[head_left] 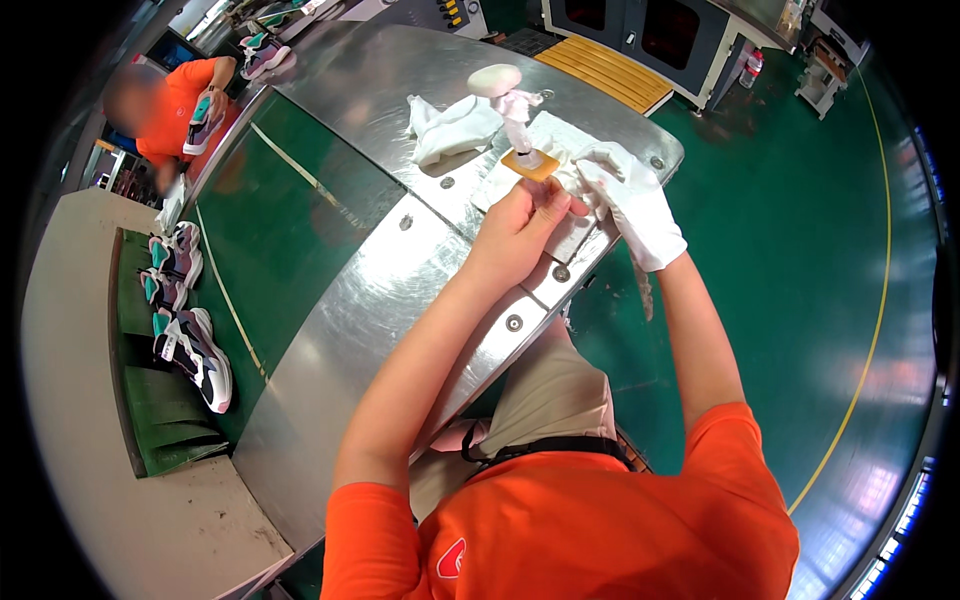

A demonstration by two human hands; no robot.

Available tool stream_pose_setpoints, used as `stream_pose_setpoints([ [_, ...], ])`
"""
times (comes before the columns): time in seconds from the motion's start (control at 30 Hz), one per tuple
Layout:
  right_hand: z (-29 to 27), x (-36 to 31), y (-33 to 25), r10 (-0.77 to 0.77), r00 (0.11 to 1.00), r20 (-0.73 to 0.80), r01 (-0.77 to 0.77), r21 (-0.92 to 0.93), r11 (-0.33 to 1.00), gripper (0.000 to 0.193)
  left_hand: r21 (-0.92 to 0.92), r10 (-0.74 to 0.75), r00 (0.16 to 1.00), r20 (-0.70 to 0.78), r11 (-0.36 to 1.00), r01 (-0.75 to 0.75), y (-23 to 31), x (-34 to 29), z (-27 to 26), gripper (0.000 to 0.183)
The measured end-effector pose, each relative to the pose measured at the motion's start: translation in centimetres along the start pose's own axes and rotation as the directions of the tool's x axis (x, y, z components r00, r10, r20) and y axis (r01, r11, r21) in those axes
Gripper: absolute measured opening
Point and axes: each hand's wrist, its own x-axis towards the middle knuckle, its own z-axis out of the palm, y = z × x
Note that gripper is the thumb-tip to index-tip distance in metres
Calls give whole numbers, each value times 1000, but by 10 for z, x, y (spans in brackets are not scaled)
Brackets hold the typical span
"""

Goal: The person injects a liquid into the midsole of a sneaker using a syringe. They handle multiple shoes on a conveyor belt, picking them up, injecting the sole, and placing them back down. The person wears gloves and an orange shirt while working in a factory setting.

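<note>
My left hand (pixel 512 228) is bare and closed near the table's corner, thumb and fingers pressed together; what they pinch is hidden. Just beyond its fingertips is a small yellow-orange square plate (pixel 541 173). Above that plate rises a white cloth-wrapped stem (pixel 514 110) with a rounded pale top (pixel 494 80). A white glove covers my right hand (pixel 640 212), which reaches in from the right over white cloths (pixel 562 135); its fingers blend into the fabric. Below the gloved hand a thin pale strip (pixel 643 290) hangs at the table edge.
A crumpled white cloth (pixel 452 128) lies on the metal table (pixel 370 290). Left of it, a green conveyor belt (pixel 290 200) carries several sneakers (pixel 195 355) along its far side. A co-worker in orange (pixel 185 105) holds a shoe (pixel 204 125). Behind stands a machine with a yellow slatted step (pixel 605 72).
</note>
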Motion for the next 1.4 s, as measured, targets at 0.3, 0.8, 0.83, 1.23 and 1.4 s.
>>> stream_pose_setpoints([
  [0.3,-1,4,10,-44,999,-11,44,18,999,21,98,36,999,-35,995,-33,-3,2,0,29],
  [0.8,-7,-14,2,-281,947,-156,260,-139,955,24,418,293,956,4,868,-267,-17,7,0,36],
  [0.83,-15,-17,3,-314,936,-160,291,-155,944,24,377,306,949,-81,891,-255,-5,1,5,37],
  [1.23,-8,-39,1,-230,972,-54,213,-219,952,38,473,366,883,-295,858,-197,3,-8,4,49],
  [1.4,-8,-37,5,-209,977,-49,189,-272,944,45,594,387,883,-265,787,-166,8,-19,-3,59],
])
